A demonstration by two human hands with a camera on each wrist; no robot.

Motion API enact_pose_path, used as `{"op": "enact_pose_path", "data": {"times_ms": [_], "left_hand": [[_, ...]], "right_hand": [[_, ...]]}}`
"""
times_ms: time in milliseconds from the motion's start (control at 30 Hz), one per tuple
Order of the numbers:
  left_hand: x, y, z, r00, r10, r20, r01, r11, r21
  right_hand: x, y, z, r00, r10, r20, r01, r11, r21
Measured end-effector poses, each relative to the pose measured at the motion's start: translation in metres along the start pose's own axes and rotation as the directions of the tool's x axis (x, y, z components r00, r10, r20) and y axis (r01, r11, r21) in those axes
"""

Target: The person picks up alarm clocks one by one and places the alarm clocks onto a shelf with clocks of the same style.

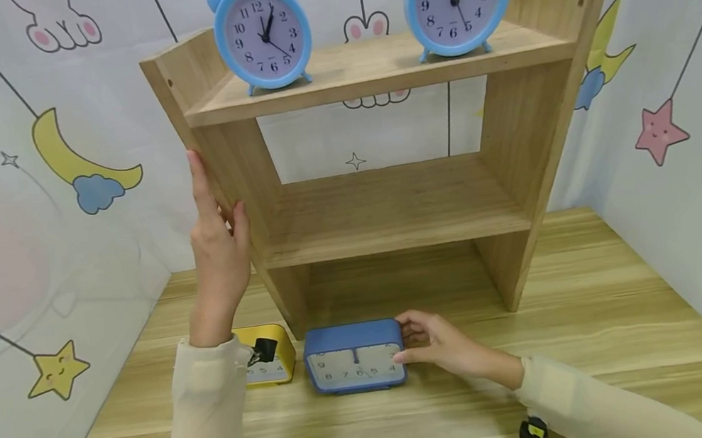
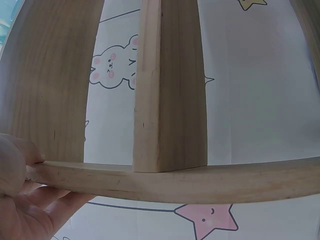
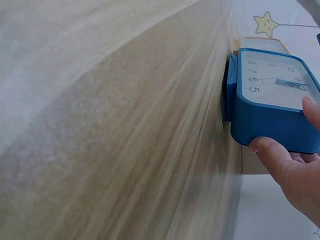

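Note:
A two-tier wooden shelf (image 1: pixel 392 240) stands on the table. My left hand (image 1: pixel 218 254) holds its left side panel (image 2: pixel 220 182), thumb on the inner side and fingers along the outer side. On the table in front of the shelf sits a blue rectangular clock (image 1: pixel 353 336), its white dial facing me. My right hand (image 1: pixel 438 344) grips the right end of this clock, the thumb (image 3: pixel 311 111) over the dial's edge and the other fingers around the side and back. A yellow clock (image 1: pixel 281 351) stands to the left, partly hidden by my left sleeve.
Two light-blue round twin-bell alarm clocks, a left one (image 1: pixel 264 39) and a right one (image 1: pixel 456 1), stand on the top shelf board. White cloth walls (image 1: pixel 697 211) printed with moons, stars and rabbits enclose the wood-grain table (image 1: pixel 626 333) at the back and sides.

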State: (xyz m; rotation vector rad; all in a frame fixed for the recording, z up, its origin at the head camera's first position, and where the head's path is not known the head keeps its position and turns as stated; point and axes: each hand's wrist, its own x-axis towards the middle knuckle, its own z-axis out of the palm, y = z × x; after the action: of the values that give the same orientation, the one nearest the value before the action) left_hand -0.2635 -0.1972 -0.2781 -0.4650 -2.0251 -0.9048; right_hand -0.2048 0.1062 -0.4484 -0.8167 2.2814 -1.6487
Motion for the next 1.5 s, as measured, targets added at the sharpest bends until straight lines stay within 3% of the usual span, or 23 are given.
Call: {"op": "enact_pose_path", "data": {"times_ms": [1033, 1500], "left_hand": [[-0.001, 0.000, 0.000, 1.000, 0.014, -0.004, -0.014, 1.000, 0.008], [-0.001, 0.001, 0.000, 1.000, 0.014, -0.005, -0.014, 1.000, 0.018]], "right_hand": [[-0.004, -0.032, -0.019, 0.999, 0.004, 0.037, -0.010, 0.985, 0.170], [-0.005, -0.046, -0.026, 0.999, 0.023, 0.028, -0.026, 0.991, 0.132]]}}
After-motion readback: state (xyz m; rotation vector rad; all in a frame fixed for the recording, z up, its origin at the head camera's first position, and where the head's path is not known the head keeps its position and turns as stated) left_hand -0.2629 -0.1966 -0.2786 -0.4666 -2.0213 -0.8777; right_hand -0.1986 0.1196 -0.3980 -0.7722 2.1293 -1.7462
